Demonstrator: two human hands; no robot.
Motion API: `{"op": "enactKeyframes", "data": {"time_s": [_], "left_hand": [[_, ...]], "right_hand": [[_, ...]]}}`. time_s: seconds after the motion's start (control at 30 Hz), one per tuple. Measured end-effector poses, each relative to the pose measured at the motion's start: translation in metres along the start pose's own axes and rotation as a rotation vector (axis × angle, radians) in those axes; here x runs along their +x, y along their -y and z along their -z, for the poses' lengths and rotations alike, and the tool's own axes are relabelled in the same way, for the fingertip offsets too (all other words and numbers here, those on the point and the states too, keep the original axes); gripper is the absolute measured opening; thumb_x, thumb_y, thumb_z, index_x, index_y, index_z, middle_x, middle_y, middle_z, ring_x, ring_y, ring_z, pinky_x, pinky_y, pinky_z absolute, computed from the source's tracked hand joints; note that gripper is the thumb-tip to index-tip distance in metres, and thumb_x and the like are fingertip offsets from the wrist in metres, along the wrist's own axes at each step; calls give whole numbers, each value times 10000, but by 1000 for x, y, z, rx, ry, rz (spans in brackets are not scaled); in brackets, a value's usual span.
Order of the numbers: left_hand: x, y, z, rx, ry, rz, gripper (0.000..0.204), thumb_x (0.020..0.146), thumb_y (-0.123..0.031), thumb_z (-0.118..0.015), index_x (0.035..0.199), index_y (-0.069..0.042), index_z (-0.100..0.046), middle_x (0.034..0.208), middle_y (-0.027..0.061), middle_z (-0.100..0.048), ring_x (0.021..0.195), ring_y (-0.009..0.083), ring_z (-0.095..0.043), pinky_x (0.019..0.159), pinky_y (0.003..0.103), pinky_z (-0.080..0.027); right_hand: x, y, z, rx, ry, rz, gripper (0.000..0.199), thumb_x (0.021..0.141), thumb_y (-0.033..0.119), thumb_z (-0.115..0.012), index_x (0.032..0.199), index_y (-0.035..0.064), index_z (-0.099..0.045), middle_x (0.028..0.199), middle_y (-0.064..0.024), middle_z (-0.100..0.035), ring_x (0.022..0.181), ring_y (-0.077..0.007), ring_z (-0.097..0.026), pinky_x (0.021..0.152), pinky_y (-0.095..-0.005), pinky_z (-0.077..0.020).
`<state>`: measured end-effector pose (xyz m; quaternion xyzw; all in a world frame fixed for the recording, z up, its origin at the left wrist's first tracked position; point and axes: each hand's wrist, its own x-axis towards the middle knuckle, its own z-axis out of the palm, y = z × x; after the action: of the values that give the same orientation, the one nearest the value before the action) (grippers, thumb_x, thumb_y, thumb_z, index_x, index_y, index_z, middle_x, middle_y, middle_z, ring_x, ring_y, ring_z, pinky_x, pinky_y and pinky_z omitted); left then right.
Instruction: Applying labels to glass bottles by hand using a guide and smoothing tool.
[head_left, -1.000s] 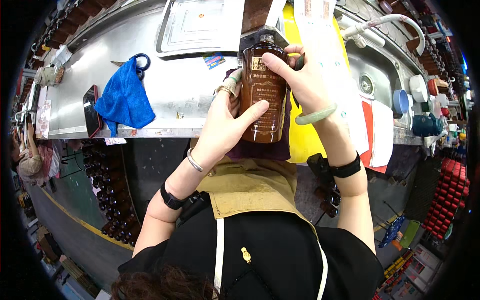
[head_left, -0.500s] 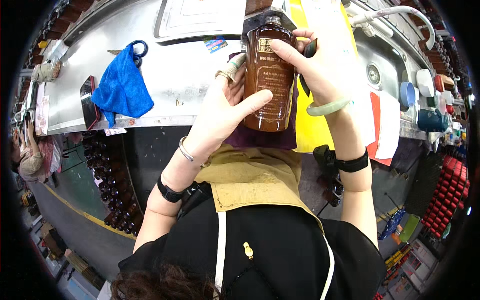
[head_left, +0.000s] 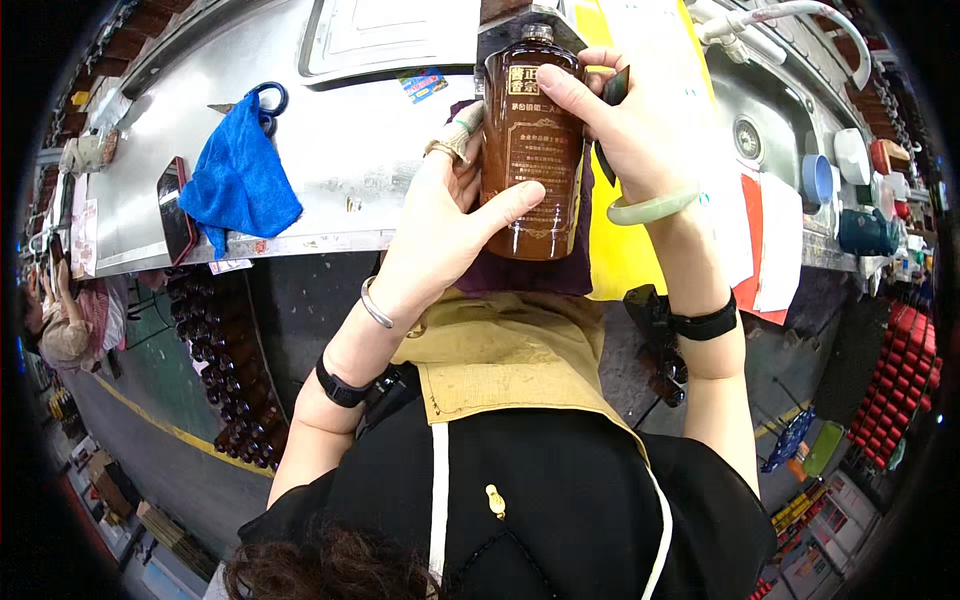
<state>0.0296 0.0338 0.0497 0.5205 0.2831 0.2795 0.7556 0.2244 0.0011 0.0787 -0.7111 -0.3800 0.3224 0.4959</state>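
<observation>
A brown glass bottle (head_left: pixel 530 165) with gold lettering stands nearly upright over a dark purple cloth (head_left: pixel 520 278) at the bench's front edge. My left hand (head_left: pixel 455 215), with a light finger cover on it, is closed round the bottle's left side, its thumb across the lower front. At the upper right of the bottle my right hand (head_left: pixel 640 140) grips too, thumb pressed on the gold label panel below the neck. A slim dark tool (head_left: pixel 613 90) lies in that same hand; its kind cannot be made out. The fingers behind the bottle are hidden.
To the left on the metal bench lie a blue cloth (head_left: pixel 240 180), blue-handled scissors (head_left: pixel 268 100) and a phone (head_left: pixel 176 212). A yellow sheet (head_left: pixel 625 250) covers the bench at right, beside a sink (head_left: pixel 775 120) with a faucet (head_left: pixel 790 12). Another person (head_left: pixel 70 320) sits far left.
The bottle and both hands sit slightly further up and left in the picture, as does much of the bench. Both grips stay the same.
</observation>
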Motion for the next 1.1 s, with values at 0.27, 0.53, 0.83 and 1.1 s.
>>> {"op": "enactKeyframes", "data": {"time_s": [0.27,0.53,0.83,1.1], "left_hand": [[1,1,-1,40,-11,-20,873,920,-95,-797,1572,83,-245,1561,247,-419,1445,261,-450,1222,398,-365],[0,1,-1,31,-8,-28,893,918,-95,-798,1579,89,-227,1565,262,-406,1452,273,-444,1226,401,-360],[0,2,-2,35,-21,-31,888,922,-96,-796,1578,94,-229,1569,257,-401,1447,266,-447,1217,394,-374],[-6,-1,-6,27,7,-45,1013,883,-91,-831,1600,107,-142,1591,235,-369,1458,267,-424,1214,394,-375]], "right_hand": [[3,-7,-1,26,-15,-25,730,807,472,-887,1268,-12,-592,928,-14,-560,841,-114,-537,749,-260,-476],[2,-9,-1,94,11,-26,703,825,450,-881,1266,-13,-591,942,-3,-544,848,-102,-523,743,-246,-467],[2,-10,-1,103,14,-16,699,831,450,-877,1260,-18,-585,952,0,-520,849,-98,-507,744,-241,-463],[3,-6,2,98,49,-40,677,831,440,-879,1240,-19,-595,925,21,-513,829,-81,-498,723,-228,-447]]}}
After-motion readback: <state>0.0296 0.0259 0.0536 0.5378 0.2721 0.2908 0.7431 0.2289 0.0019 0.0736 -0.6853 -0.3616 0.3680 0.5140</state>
